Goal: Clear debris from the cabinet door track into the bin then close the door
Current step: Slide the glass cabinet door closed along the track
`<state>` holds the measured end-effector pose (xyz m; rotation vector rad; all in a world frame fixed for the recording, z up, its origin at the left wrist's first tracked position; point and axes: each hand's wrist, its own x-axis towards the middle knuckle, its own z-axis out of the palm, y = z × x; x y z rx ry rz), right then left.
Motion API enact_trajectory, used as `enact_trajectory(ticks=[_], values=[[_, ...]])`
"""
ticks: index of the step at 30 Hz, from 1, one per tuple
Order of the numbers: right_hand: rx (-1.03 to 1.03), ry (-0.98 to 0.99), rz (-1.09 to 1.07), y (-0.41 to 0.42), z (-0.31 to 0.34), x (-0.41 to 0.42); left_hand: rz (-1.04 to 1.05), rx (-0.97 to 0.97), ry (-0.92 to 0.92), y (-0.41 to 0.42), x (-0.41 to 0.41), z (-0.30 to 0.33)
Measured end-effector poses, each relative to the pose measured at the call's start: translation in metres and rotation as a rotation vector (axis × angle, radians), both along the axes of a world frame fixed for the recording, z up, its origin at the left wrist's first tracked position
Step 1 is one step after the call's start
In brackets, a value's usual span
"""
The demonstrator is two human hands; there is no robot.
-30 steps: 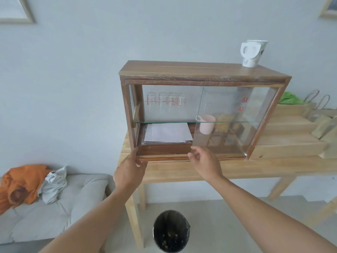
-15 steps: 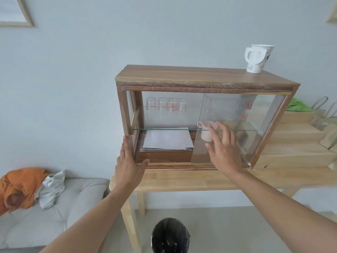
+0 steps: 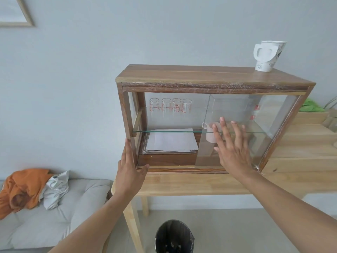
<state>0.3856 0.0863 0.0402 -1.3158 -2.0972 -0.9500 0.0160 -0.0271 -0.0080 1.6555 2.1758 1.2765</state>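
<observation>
Wooden cabinet [image 3: 209, 77] stands on the counter [image 3: 200, 183], and its glass door [image 3: 246, 128] sits on the right half, so the left half is open. The right hand [image 3: 231, 148] lies flat on the glass with the fingers spread wide; this grip holds nothing, it only presses. I judge a flat palm is used because the pane shows no handle, and friction is the way to slide it left. The left hand [image 3: 129, 172] is also open, with the fingers along the left post and the thumb on the bottom rail, probably to keep the light cabinet from slipping on the counter while the door is pushed.

The door track [image 3: 173, 168] runs along the bottom front. In its open part I see almost no debris, only maybe one tiny speck, too small to be sure. The bin [image 3: 174, 236] stands on the floor directly under the cabinet front, well below the track, a good place for anything swept off the edge, and some bits already lie inside it. So the cleaning looks finished and the closing is the step in hand
</observation>
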Motion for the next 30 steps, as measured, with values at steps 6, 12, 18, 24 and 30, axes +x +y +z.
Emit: enact_trajectory(ticks=[6,12,18,24,30], values=[[-0.012,-0.008,0.014,0.000,-0.002,-0.017,0.004,-0.011,-0.036,0.001,0.005,0.002],[0.008,-0.014,0.093,-0.001,-0.004,-0.057,-0.007,-0.016,-0.038,-0.002,0.004,0.005],[-0.004,0.004,0.140,0.003,-0.010,-0.079,-0.006,-0.025,-0.058,-0.002,0.003,0.008],[-0.011,-0.007,0.181,0.007,-0.007,-0.075,0.013,-0.010,-0.060,-0.001,0.009,0.007],[-0.007,-0.068,0.204,0.010,-0.002,-0.074,0.063,0.002,-0.072,0.002,0.022,0.006]])
